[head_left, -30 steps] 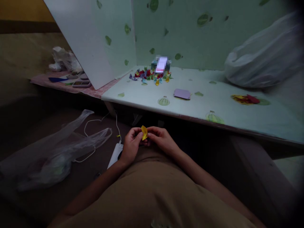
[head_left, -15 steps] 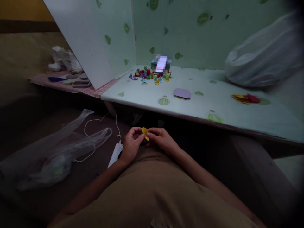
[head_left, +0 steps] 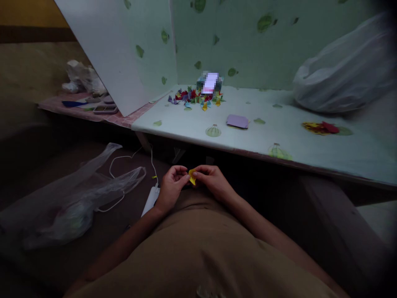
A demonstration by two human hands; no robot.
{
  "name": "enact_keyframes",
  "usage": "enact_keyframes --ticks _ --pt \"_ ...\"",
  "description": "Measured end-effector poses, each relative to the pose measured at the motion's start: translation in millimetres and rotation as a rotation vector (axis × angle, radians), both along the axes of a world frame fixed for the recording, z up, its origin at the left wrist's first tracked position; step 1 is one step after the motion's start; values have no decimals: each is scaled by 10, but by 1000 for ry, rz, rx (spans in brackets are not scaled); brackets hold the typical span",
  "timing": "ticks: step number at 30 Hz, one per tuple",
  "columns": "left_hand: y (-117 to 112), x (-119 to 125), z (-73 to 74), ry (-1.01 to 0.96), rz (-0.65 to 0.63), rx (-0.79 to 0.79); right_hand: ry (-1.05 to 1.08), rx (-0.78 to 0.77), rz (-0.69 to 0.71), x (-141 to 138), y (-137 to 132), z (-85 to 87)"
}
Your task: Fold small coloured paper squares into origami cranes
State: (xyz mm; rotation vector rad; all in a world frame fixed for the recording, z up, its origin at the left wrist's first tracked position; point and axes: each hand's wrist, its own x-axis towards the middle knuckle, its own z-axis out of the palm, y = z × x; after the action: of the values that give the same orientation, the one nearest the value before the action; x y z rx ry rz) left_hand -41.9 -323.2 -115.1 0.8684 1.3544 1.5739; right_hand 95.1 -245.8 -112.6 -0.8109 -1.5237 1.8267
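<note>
While the right hand (head_left: 214,181) pinches yellow paper (head_left: 192,178), left hand (head_left: 170,189) at its edge, fingers (head_left: 183,181) slightly parted

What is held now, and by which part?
A folded yellow paper, pinched at its right side by the right hand; the left hand meets its left edge.

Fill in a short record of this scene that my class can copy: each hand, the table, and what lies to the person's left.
Right hand: pinches a small yellow paper
Left hand: at the paper's left edge; grip unclear
Table, back: colourful folded papers before a lit screen
Table, middle: lilac-topped stack
Table, right: red and yellow pieces; white plastic bag
Person's left: clear plastic bag; white cabled device
</note>
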Motion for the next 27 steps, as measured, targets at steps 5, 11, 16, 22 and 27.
enact_keyframes --ticks 5,11,16,22,27 --pt "-5 38 -6 -67 -5 -24 -108 174 -80 8 1 -9" --pt "0 46 -55 -91 -57 -33 -188 369 -129 7 8 -30" --pt "4 45 -70 -86 -89 -39 -219 450 -152 14 -14 0" --pt "6 44 -73 -57 -80 -45 -216 450 -156 6 -20 -6" --pt "15 55 -58 -50 -71 -35 -214 481 -168 4 -22 -24"
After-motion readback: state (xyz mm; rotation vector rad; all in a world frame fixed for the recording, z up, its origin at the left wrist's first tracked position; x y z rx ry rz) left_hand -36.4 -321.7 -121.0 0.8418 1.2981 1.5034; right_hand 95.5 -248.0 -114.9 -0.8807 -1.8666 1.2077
